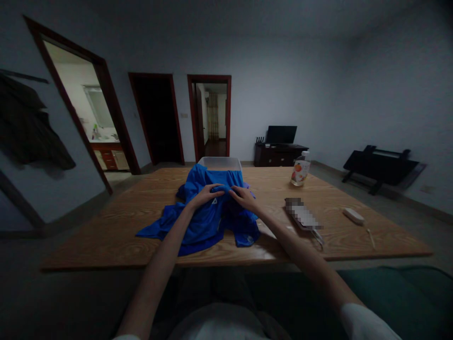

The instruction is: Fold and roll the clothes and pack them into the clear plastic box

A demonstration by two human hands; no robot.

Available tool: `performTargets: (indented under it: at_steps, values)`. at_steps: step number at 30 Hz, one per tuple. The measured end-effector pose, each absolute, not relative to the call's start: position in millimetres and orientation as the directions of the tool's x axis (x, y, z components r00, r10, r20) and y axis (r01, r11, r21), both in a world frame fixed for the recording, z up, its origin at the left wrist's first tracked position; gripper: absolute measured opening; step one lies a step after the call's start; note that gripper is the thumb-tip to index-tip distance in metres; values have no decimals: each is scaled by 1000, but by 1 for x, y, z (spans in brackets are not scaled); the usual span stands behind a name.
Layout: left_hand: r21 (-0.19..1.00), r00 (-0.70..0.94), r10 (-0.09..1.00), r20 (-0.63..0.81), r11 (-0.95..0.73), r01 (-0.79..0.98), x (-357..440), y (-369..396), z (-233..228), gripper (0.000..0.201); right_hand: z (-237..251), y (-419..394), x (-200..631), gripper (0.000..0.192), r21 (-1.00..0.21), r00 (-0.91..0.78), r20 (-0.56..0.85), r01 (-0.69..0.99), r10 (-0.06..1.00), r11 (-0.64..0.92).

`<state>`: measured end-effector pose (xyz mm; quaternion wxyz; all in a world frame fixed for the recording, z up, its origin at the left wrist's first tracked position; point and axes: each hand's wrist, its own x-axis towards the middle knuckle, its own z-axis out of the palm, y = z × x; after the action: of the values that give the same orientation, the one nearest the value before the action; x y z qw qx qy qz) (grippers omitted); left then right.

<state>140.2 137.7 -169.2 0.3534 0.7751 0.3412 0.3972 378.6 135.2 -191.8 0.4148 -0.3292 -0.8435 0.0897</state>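
Dim grey walls and dark doorways stand behind the long wooden table. At twelve o'clock from us lies a crumpled bright blue sports shirt, its long axis running from eight to two o'clock. Our left hand and right hand are equally near, both curled and pinching its upper fold, just before a pale plastic tub.
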Motion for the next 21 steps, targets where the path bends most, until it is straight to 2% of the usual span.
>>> performTargets:
  at_steps: [9,16,21]
  values:
    - [831,420,813,403,-518,205,145,133,-167,61,-187,130,377,32,-439,-313,721,484,619,757]
    - [856,442,846,298,-442,268,142,136,-168,58,-191,131,373,22,-358,-231,784,589,575,725]
    - [874,452,858,242,-395,282,140,140,-169,55,-197,127,373,19,-218,-327,789,643,520,734]
